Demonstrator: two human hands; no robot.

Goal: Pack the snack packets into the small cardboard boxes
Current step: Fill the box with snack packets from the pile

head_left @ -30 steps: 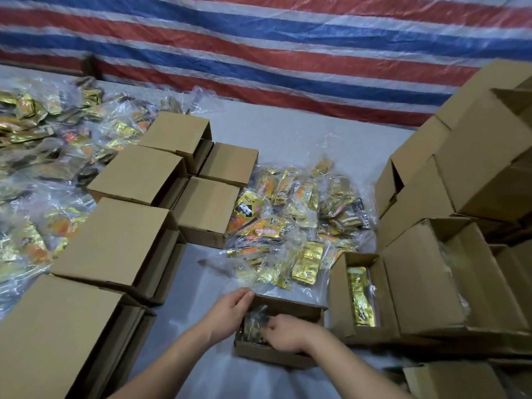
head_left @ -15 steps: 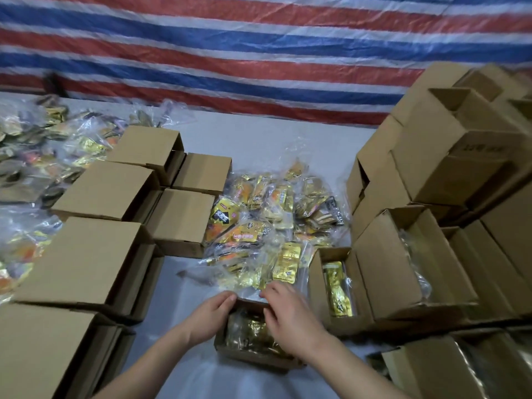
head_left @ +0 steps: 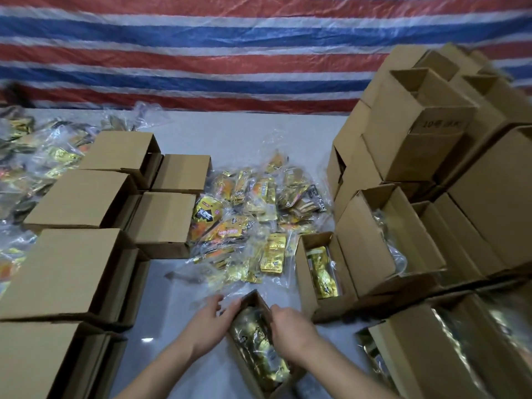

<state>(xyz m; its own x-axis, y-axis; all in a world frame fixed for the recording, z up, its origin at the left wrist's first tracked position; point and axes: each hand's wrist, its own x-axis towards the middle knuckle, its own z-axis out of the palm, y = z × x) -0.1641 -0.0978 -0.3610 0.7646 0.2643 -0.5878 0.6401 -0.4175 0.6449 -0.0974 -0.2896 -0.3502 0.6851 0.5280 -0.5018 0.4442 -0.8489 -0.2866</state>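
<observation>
With the left hand [head_left: 208, 326] and right hand [head_left: 290, 331] gripping the sides of the filled box [head_left: 260, 345], both should hold it level so the packets [head_left: 259, 341] stay in.

Backdrop: striped tarp [head_left: 230, 53], red, blue and white bands, hanging right across the back.
Surface: pale grey table [head_left: 230, 133], its far edge meeting the tarp.

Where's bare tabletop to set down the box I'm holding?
Bare table lies between the closed boxes and your left hand, and at the back before the striped tarp. Packet pile and box stack crowd the centre and right.
</observation>
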